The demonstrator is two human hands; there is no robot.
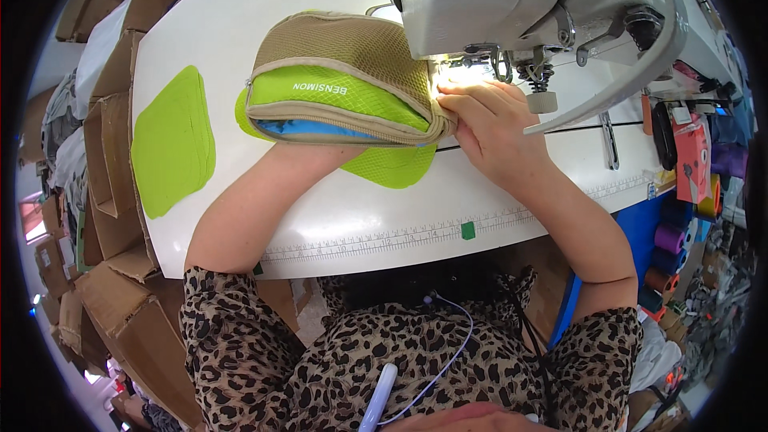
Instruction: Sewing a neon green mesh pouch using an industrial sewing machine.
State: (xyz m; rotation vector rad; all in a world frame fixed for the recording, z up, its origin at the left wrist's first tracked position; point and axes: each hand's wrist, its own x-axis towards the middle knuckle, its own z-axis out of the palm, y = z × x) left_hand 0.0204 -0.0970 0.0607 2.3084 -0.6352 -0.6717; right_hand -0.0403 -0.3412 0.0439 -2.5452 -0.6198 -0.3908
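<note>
A lime-green and tan mesh pouch (340,88) with a tan zipper band lies on the white sewing table (360,216), its right end under the needle of the grey sewing machine (496,0). My left hand is hidden under the pouch; only the forearm (256,200) shows. My right hand (488,124) lies flat on the table, fingertips pressing the pouch's right edge beside the lit presser foot (480,60). A green fabric layer (396,166) sticks out from beneath the pouch.
A loose lime-green fabric panel (172,140) lies at the table's left. Cardboard boxes (112,192) line the left side. Thread spools (668,248) and red packets (692,156) sit at the right. A ruler strip (416,232) runs along the table's front edge.
</note>
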